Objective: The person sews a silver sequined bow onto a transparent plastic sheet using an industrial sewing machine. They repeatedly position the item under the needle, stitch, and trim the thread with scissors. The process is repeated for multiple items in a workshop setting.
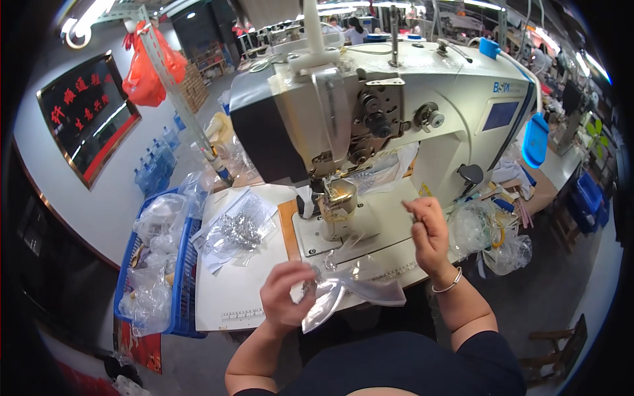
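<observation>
**Light, slippery plastic at the front edge of the table**

The clear plastic piece (378,290) is in front of the sewing machine (456,132), spread in two glossy flaps across the near edge of the white table (224,290). Your left hand (287,290) is at its left end, thumb and fingers curled in and apparently pinching it there, though blur hides the exact contact. Your right hand (429,234) is raised on the other side, apart from the plastic, fingers bent and thumb close to the index finger; you cannot tell from here whether something small sits in that narrow gap.

Expect the piece to weigh next to nothing. It looks soft and bendy, with enough spring to hold a curve, and its shine suggests it will slide on the smooth table. It probably creases or scratches more readily than it breaks. Pinch it flat near an edge, with broad finger pads, and support the loose right flap from its outer end so it doesn't curl or slip over the edge.

To your left lie small shiny bits (241,231), near the blue basket (188,277).
</observation>
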A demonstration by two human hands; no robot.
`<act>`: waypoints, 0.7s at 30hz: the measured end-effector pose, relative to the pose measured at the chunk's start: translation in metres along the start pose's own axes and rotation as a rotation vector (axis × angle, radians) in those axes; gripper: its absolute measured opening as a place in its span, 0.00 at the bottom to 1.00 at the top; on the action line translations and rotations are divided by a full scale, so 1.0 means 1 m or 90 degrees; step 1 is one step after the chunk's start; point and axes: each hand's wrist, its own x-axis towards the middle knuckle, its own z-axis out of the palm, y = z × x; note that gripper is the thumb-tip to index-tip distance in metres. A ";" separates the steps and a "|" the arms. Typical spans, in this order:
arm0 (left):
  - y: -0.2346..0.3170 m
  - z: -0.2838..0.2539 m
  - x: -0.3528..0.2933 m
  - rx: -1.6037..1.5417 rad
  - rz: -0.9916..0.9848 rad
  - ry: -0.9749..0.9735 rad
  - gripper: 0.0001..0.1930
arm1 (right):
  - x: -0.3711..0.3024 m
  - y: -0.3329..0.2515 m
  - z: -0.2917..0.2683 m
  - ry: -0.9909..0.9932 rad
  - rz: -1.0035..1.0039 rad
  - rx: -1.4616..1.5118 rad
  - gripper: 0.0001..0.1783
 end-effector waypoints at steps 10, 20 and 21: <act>-0.012 0.013 -0.029 -0.615 -0.520 0.106 0.18 | -0.054 -0.025 0.037 -0.058 -0.155 -0.088 0.16; -0.015 0.018 -0.044 -0.665 -0.505 0.114 0.19 | -0.045 -0.022 0.074 -0.140 -0.088 -0.147 0.15; -0.017 0.018 -0.045 -0.659 -0.503 0.117 0.20 | -0.044 -0.023 0.075 -0.145 -0.097 -0.140 0.14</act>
